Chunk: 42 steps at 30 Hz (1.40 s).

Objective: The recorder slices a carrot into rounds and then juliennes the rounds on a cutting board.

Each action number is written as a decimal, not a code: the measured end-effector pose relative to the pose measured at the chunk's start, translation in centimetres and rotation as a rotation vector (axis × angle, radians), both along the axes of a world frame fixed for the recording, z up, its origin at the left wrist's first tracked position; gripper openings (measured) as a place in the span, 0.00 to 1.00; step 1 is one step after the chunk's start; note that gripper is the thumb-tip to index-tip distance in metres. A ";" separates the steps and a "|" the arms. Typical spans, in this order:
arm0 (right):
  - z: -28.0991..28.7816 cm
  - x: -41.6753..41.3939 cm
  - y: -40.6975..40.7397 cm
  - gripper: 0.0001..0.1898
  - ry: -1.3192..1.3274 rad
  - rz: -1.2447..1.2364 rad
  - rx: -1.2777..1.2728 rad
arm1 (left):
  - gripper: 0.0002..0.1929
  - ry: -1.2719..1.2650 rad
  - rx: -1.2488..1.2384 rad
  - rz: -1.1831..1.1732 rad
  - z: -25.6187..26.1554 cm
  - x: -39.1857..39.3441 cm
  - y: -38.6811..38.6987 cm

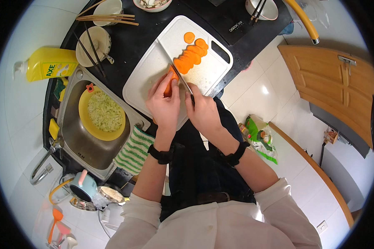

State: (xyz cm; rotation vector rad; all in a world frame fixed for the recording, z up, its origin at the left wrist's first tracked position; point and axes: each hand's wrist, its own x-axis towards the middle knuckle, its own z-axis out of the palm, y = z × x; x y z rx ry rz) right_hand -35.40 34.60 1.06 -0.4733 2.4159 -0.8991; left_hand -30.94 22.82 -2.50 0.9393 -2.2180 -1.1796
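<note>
My left hand (164, 101) grips a peeled carrot (173, 81) on a white plastic cutting board (143, 79). In my right hand (202, 107) is the dark handle of a kitchen knife (167, 53), whose blade stands at the carrot's cut end. A row of overlapping round carrot slices (190, 56) lies on the board just past the blade. One loose slice (189, 37) sits apart at the far end of the row. My fingers cover part of the carrot and most of the knife handle.
Left is a steel sink (81, 149) with a yellow bowl (85, 124) of chopped pale green vegetable. A striped cloth (134, 152) hangs at its edge. Bowls (96, 40) with chopsticks, a yellow soap bottle (50, 63) and a black cooktop (227, 23) border the board.
</note>
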 end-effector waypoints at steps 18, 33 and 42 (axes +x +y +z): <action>2.7 0.8 0.5 0.19 0.084 0.058 -0.038 | 0.14 -0.039 0.016 0.006 0.5 0.0 0.3; 3.3 1.2 0.7 0.18 0.072 0.081 -0.029 | 0.14 -0.050 0.013 -0.033 0.7 0.2 0.0; 3.5 1.0 0.6 0.18 0.059 0.088 -0.027 | 0.14 -0.047 -0.050 -0.051 0.5 0.2 -0.1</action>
